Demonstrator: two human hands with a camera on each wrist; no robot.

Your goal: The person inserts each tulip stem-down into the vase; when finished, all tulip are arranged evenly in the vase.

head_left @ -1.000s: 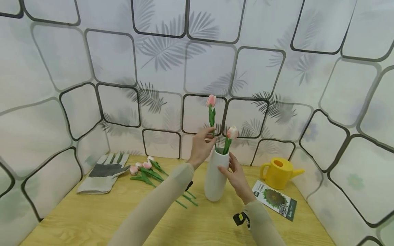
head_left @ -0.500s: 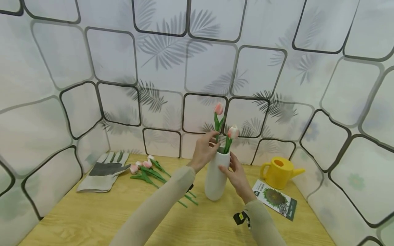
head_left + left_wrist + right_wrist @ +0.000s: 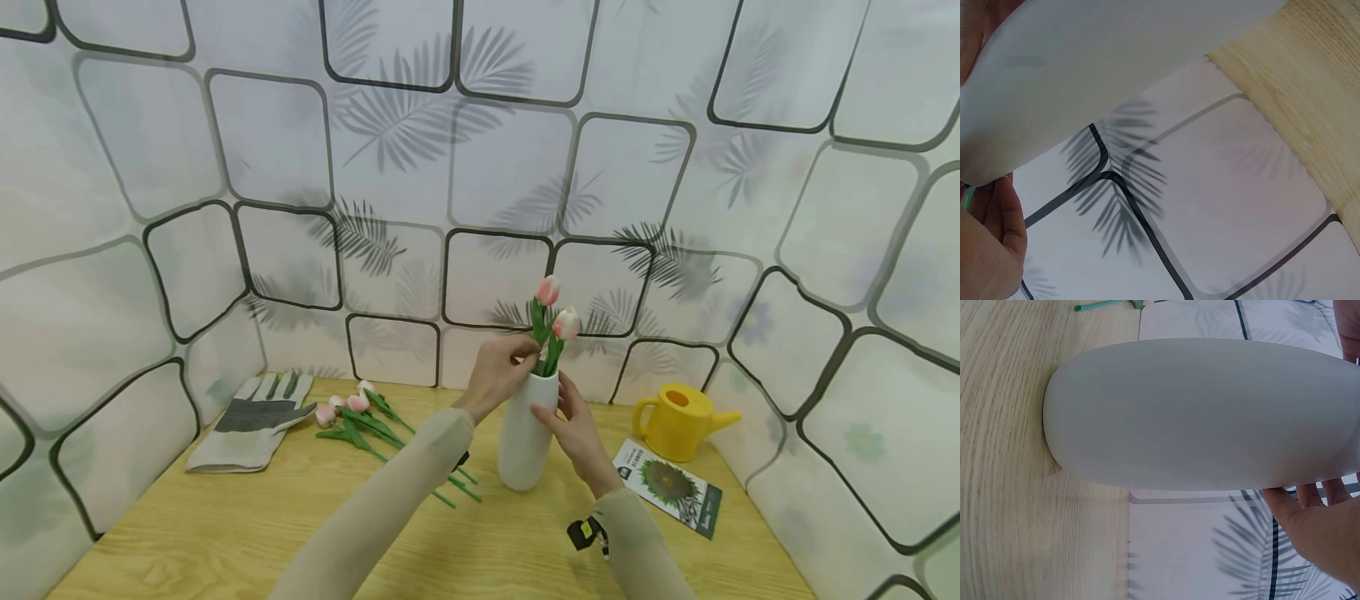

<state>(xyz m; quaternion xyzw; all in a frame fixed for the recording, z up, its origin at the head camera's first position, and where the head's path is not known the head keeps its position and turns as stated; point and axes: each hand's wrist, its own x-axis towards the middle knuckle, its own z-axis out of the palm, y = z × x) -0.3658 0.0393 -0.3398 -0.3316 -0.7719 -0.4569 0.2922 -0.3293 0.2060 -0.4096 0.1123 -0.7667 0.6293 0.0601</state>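
A tall white vase (image 3: 525, 433) stands upright on the wooden table. My left hand (image 3: 497, 371) is at its mouth, pinching the stem of a pink tulip (image 3: 548, 291) whose lower end is hidden inside the vase. Beside that bloom, a second pink-and-white tulip (image 3: 566, 323) leans in the vase. My right hand (image 3: 576, 433) holds the vase by its upper right side, thumb in front. In the right wrist view, the fingers of my right hand (image 3: 1322, 531) lie against the vase wall (image 3: 1197, 412). The left wrist view shows my left hand (image 3: 991, 250) partly, by the vase rim.
Several more tulips (image 3: 358, 417) lie on the table, left of the vase, their stems partly behind my left forearm. A grey-and-white glove (image 3: 251, 421) lies farther left. To the right are a yellow watering can (image 3: 678, 425) and a sunflower seed packet (image 3: 667, 487). Patterned curtain (image 3: 390, 183) surrounds the table.
The tulip in my left hand has gone down into the vase and shifted right, its bloom now near the other one. My left hand moved slightly right; my right hand stayed on the vase.
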